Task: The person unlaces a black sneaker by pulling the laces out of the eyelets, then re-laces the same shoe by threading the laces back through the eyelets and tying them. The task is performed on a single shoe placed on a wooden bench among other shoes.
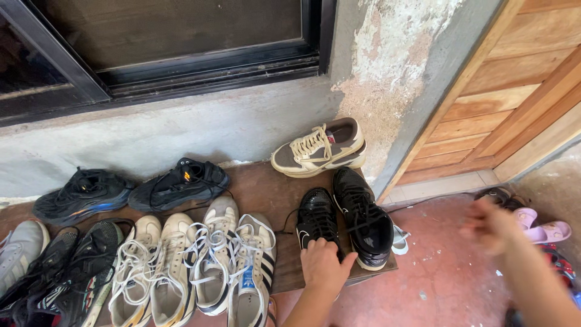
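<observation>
Grey concrete wall (181, 130) with a dark window frame (200, 63) fills the top; wooden door (520, 91) at right. Low brown wooden board (266, 188) on the red floor (436, 260) carries rows of shoes. Back row: two black sneakers (130, 191) against the wall, tan-and-brown sneaker (319, 148) on its side at the wall corner. Front row, from left: grey shoe (18, 248), dark mesh runners (72, 266), cream sneakers (151, 266), white striped sneakers (233, 260), then a pair of glossy black sneakers (345, 221) at the board's right end. Left hand (325, 266) rests palm down on the heel of the left shoe of that black pair, fingers curled over it, loose grip. Right hand (491, 225) is up over the floor, blurred, can't tell its spread, holding nothing visible. Pink sandals (544, 229) just past it.
</observation>
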